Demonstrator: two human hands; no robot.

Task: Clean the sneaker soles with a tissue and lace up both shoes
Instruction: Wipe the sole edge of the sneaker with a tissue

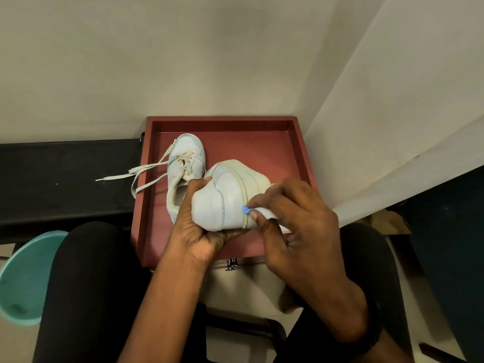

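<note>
My left hand (197,226) grips a white sneaker (225,197) from below and holds it tilted on its side above the red tray (296,153), its pale sole edge turned to the right. My right hand (296,221) pinches a folded white tissue (267,213) with a small blue part at its tip and presses it against the sole rim. A second white sneaker (187,159) lies in the tray behind, partly hidden by my left hand. Its loose laces (136,171) trail left over the tray's rim onto the black surface.
The tray sits on a small white stand with a metal latch (231,264) between my knees. A black bench (65,179) runs to the left, a teal basin (23,279) stands on the floor at lower left, and walls close in behind and at right.
</note>
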